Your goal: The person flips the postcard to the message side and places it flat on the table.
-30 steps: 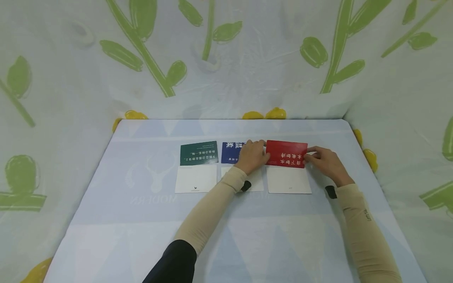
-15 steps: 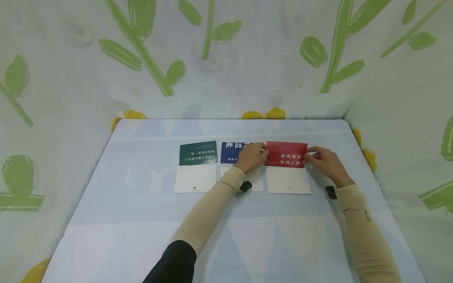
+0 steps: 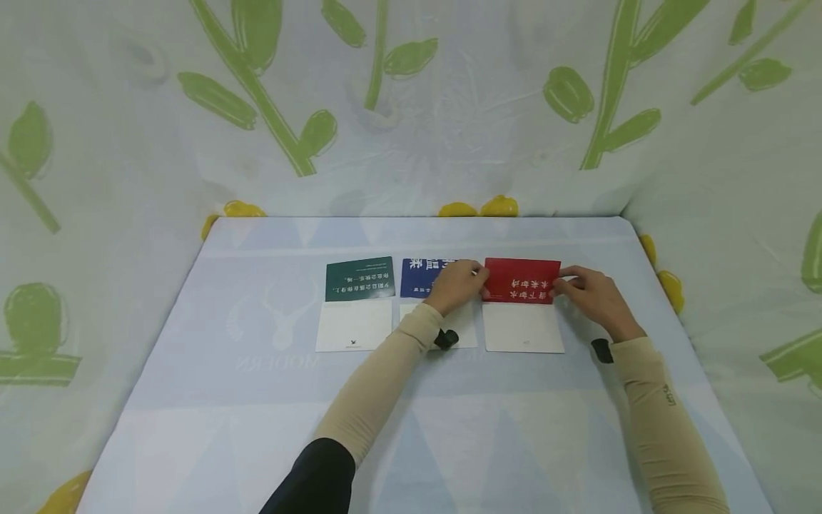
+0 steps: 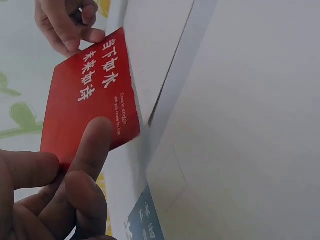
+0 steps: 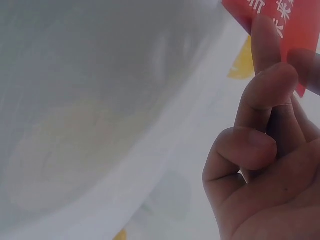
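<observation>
Between my two hands a red card [image 3: 521,280] with white lettering is held by its short sides, tilted up from the table. My left hand [image 3: 457,284] pinches its left edge, and my right hand [image 3: 594,296] pinches the right edge. In the left wrist view the red card [image 4: 92,95] shows its printed face, with the other hand at its far end. A white card [image 3: 523,328] lies directly below it. Partly hidden by my left hand and sleeve, a blue card [image 3: 419,277] lies above another white card [image 3: 464,328].
To the left, a green card [image 3: 359,278] lies above a white card [image 3: 354,326] with a small dark mark. The pale patterned table [image 3: 270,442] meets a leaf-printed sheet [image 3: 475,128] at the back and sides.
Both hands keep hold of the red card. Its tilt and glare have changed slightly, with its upper edge a touch lower and shifted slightly right.
</observation>
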{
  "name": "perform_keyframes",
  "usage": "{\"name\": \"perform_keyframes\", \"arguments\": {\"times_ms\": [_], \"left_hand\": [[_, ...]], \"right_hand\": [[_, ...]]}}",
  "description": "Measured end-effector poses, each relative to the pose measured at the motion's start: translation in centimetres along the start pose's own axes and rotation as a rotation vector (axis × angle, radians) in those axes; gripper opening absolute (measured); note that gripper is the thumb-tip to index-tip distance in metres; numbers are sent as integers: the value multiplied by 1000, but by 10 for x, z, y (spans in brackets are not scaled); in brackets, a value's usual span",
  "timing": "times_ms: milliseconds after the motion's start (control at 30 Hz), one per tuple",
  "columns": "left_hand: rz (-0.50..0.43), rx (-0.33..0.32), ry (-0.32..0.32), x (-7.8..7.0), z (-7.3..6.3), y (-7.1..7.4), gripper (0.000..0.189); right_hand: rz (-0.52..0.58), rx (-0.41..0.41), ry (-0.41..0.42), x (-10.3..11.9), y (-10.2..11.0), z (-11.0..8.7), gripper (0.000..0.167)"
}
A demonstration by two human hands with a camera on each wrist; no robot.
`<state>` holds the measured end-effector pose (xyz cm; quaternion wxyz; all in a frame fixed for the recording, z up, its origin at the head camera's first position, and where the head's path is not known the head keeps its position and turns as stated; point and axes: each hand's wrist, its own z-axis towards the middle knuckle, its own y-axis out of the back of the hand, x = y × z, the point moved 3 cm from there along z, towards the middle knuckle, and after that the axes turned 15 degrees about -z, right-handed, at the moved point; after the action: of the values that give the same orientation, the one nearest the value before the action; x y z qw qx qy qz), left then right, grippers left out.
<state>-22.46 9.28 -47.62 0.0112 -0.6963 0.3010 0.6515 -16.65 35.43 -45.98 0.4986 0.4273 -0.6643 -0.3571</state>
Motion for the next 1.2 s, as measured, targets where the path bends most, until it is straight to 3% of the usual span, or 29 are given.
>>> {"name": "perform_keyframes", "arguments": {"times_ms": [333,567,800,933,1200], "left_hand": [[-44,-31,-20,-4,-2,2,38],[-20,-39,-123,-5,-3,3,37],[-108,-1,-153,-3,-4,3,36],[-132,18,-174,-4,-3,3,36],[-165,19,-190,-2,-3,4,36]], "right_hand": [[22,-68,20,0,6,1,54],[60,-147,33,-4,5,3,48],[119,-230,129,-7,3,2,40],[180,-232,169,-9,1,2,37],[251,-235,149,-7,2,2,37]]}}
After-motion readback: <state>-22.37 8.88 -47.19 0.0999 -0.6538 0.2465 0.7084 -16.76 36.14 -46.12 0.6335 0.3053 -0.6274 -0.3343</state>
